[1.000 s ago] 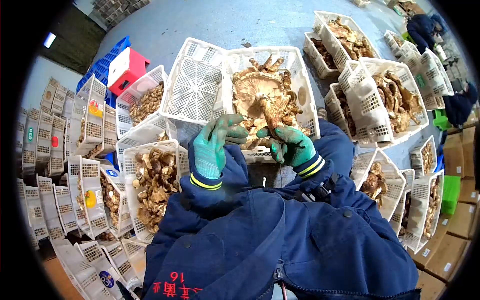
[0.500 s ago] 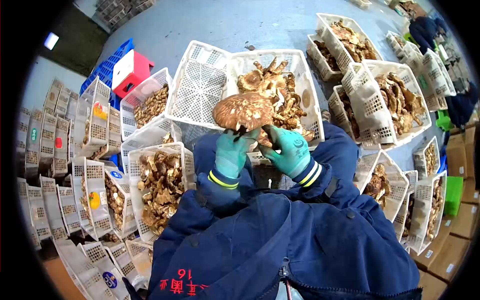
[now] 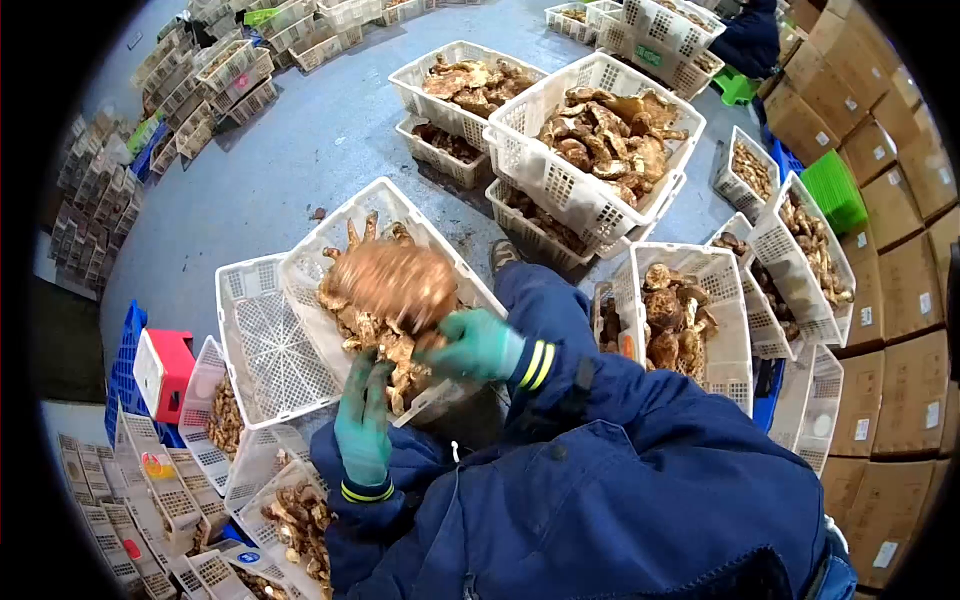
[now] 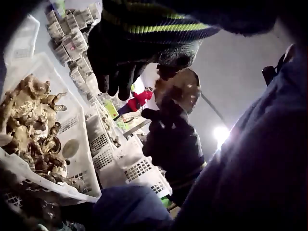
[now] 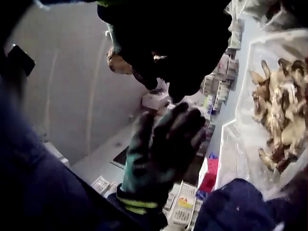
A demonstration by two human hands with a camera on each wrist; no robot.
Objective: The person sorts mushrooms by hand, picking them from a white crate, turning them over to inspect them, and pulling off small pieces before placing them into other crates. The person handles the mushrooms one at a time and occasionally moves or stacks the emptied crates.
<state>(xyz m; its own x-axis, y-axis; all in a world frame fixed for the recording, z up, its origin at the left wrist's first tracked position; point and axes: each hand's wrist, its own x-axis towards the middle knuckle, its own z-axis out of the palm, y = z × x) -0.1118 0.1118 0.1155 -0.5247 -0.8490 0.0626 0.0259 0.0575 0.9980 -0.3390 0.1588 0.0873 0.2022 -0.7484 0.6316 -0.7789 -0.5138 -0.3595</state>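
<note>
A large mushroom with a broad brown cap, blurred by motion, is cap-up over a white plastic crate of mushrooms. My right hand, in a green glove with darkened fingers, grips it from below, its fingertips partly hidden. The left wrist view shows the mushroom in side view beside the right hand. My left hand, gloved alike, is near the crate's front edge with its fingers straight. In the right wrist view the left hand has its fingers extended and holds nothing.
A white crate with its lattice bottom showing stands against the left side of the mushroom crate. Stacked crates of mushrooms stand ahead to the right. Cardboard boxes line the far right, and a red-and-white stool is at left.
The mushroom, first gills-up over the crate, was turned cap-up between both hands. Now the left hand is off it and the right hand holds it. The head view has swung to the right.
</note>
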